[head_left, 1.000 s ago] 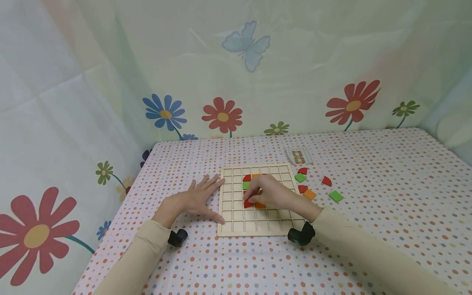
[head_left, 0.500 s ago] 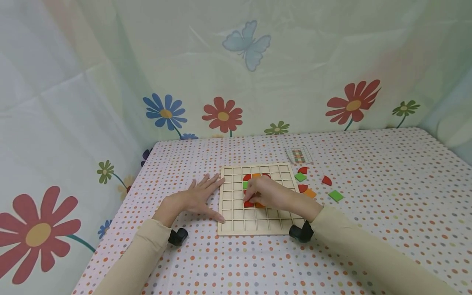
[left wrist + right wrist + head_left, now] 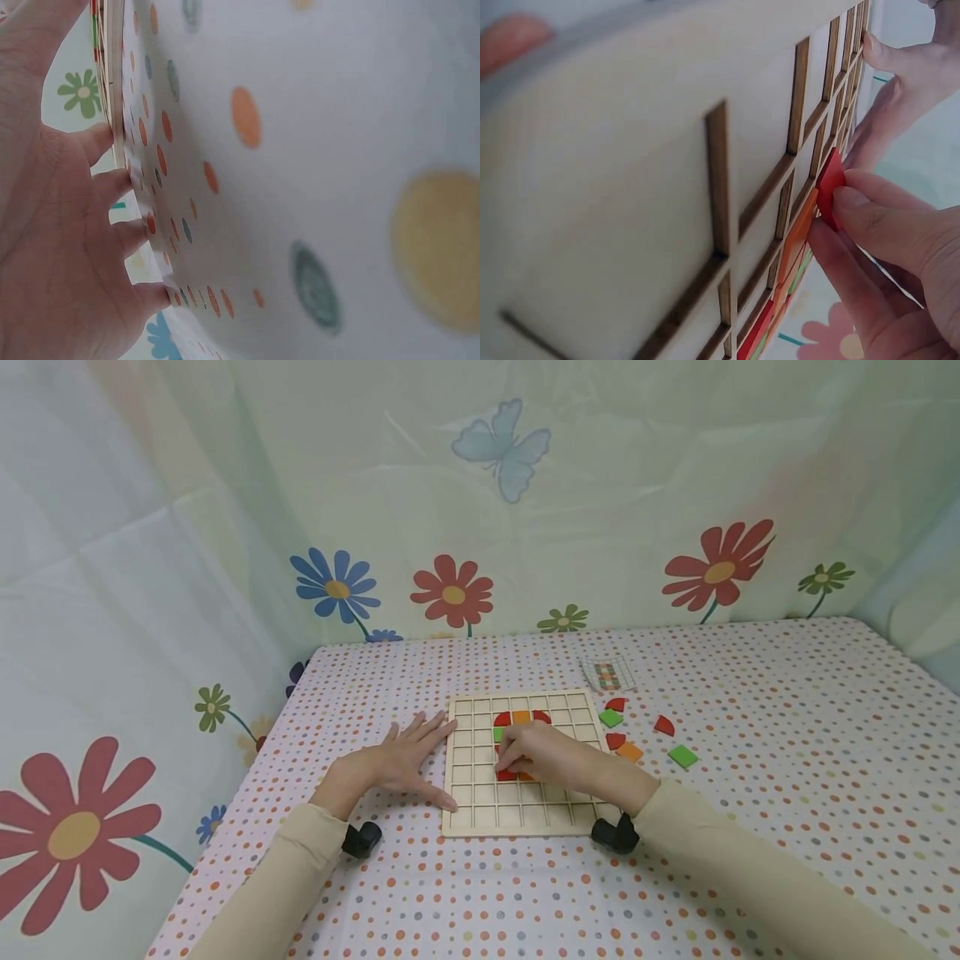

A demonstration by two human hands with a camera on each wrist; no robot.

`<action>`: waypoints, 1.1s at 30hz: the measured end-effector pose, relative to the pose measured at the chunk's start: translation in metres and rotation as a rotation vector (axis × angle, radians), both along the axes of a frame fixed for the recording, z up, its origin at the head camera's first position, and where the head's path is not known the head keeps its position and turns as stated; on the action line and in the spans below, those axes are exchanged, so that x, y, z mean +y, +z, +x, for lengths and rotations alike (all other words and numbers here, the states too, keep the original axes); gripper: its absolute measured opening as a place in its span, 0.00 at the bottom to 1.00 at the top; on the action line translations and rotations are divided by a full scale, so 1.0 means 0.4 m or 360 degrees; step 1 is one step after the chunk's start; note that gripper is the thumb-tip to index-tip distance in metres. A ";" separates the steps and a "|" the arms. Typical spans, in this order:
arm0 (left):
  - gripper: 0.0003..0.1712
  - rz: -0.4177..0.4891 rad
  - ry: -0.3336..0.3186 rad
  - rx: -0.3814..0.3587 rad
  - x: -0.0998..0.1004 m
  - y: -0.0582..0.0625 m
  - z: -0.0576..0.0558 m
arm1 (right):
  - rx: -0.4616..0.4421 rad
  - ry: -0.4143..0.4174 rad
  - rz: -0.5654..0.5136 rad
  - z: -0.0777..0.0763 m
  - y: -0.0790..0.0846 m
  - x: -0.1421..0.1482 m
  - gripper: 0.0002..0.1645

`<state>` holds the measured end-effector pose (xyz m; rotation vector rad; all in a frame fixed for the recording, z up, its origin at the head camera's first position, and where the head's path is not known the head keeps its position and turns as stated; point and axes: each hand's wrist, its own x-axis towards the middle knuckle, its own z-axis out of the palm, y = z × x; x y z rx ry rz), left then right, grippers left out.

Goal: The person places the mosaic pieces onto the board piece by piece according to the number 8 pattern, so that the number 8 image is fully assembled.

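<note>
My left hand (image 3: 401, 768) lies with spread fingers at the left edge of a wooden grid board (image 3: 480, 818), thumb and fingertips touching its rim. Over the middle of the board, my right hand (image 3: 543, 753) pinches a red quarter-circle tile (image 3: 829, 184) between thumb and fingers at a grid cell. The right wrist view shows this tile beside an orange tile (image 3: 799, 232) in the grid. Further up the board sit a red tile (image 3: 502, 719), an orange tile (image 3: 521, 717) and a green tile (image 3: 498, 735). My right hand hides part of the pattern.
Right of the board lie loose tiles: a green square (image 3: 683, 756), an orange square (image 3: 629, 752), a red quarter-circle (image 3: 664, 725) and several others. A small pattern card (image 3: 608, 674) lies behind the board. The dotted tablecloth (image 3: 787, 760) covers the table; a flowered curtain hangs behind.
The red tile under my right fingertips has turned slightly and looks more squared to its cell. My right fingers shift only a little; the left hand stays still.
</note>
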<state>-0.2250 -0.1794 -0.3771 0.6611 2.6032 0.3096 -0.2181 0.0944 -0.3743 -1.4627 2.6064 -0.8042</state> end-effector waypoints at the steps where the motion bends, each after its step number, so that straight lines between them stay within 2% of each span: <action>1: 0.72 0.0004 -0.0002 -0.0002 0.000 -0.001 0.000 | 0.0017 -0.0002 0.0007 0.002 0.001 -0.002 0.08; 9: 0.72 -0.0011 -0.0013 0.0000 0.002 0.003 -0.002 | 0.0106 -0.0095 0.0118 0.021 0.011 -0.011 0.08; 17: 0.72 0.0001 0.0014 -0.0023 -0.001 -0.003 0.000 | 0.0165 -0.0091 0.0188 0.033 0.008 -0.017 0.08; 28: 0.72 0.0029 0.0013 -0.0007 -0.002 0.000 0.000 | 0.0209 -0.0088 0.0106 0.031 -0.004 -0.016 0.06; 33: 0.72 0.0030 0.0007 -0.0012 0.002 0.003 0.004 | 0.0177 -0.0090 0.0084 0.037 -0.002 -0.003 0.07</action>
